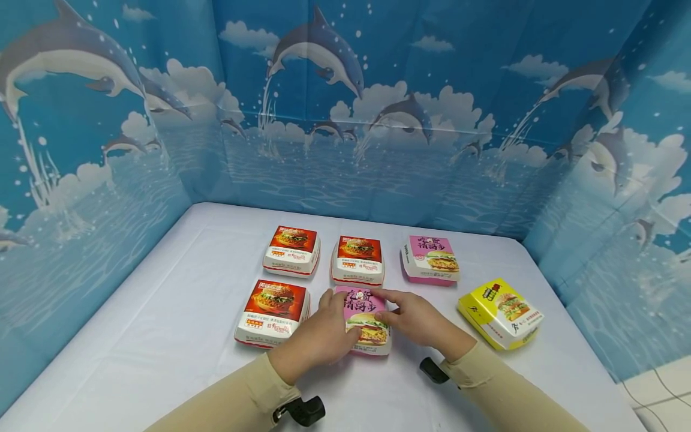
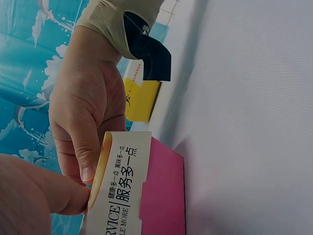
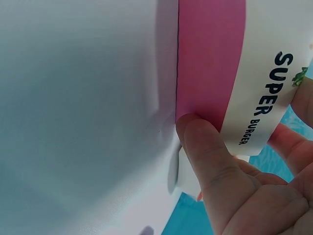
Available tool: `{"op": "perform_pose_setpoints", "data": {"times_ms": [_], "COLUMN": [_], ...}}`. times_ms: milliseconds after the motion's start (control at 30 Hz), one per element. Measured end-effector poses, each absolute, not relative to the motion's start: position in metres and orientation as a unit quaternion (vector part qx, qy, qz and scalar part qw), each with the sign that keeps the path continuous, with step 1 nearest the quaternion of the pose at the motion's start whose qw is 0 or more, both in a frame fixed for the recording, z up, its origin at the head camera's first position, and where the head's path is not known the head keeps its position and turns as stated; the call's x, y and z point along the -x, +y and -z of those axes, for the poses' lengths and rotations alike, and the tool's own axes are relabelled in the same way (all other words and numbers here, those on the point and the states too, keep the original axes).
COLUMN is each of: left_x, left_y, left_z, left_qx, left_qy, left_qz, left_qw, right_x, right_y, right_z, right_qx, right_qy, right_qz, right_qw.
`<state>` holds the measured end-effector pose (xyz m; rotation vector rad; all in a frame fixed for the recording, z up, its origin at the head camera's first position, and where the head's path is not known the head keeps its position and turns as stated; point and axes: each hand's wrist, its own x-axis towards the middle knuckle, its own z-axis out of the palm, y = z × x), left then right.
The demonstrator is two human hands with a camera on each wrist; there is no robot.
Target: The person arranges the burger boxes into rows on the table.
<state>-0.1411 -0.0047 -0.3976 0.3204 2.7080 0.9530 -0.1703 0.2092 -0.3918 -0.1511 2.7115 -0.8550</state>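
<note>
A pink-and-white burger box (image 1: 363, 306) lies on the table in the near row, between both hands. My left hand (image 1: 326, 331) grips its left side, with the thumb over the lid near the front edge. My right hand (image 1: 423, 321) holds the right side, its thumb on the lid and its forefinger at the far edge. In the left wrist view, the left thumb (image 2: 63, 183) presses at the lid's edge beside lettering. The right wrist view shows a right finger (image 3: 208, 147) against the pink base (image 3: 210, 54). Both hands hide parts of the box's sides.
Close to the left hand stands a red-and-white burger box (image 1: 272, 315). Two more red boxes (image 1: 291, 252) (image 1: 357, 262) and another pink box (image 1: 430, 261) form the back row. A yellow burger box (image 1: 502, 313) sits angled at the right. Dolphin-print curtains (image 1: 345, 168) border the white table (image 1: 135, 342).
</note>
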Motion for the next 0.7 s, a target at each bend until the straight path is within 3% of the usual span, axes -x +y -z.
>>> {"op": "perform_pose_setpoints", "data": {"times_ms": [700], "left_x": [0.1404], "left_y": [-0.0063], "left_z": [0.3954], "left_qx": [-0.111], "left_qy": [0.927], "left_qz": [-0.333], "left_qw": [0.130], "right_x": [0.1696], "right_y": [0.2083], "right_z": [0.3924], "right_qx": [0.054], "right_qy": [0.942], "right_qz": [0.297], "right_qw": [0.146]}}
